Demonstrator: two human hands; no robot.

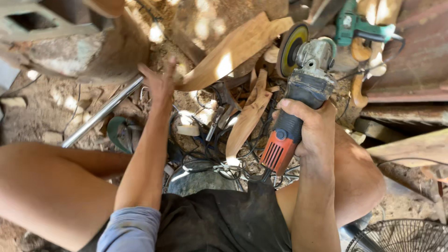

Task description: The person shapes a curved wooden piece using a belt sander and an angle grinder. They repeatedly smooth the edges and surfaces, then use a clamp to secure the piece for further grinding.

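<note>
The angle grinder (298, 93) sits right of centre, its grey metal head and round sanding disc (290, 49) pointing far, its black body ending in an orange vented tail near the person. The right hand (312, 128) is wrapped tightly around that body, forearm running up from the near edge. The left hand (161, 81) reaches far-left, fingers closing on the lower end of a pale, smooth wooden plank (231, 51) that slants up to the right. Tangled black cables (210, 158) lie between on the dusty ground.
</note>
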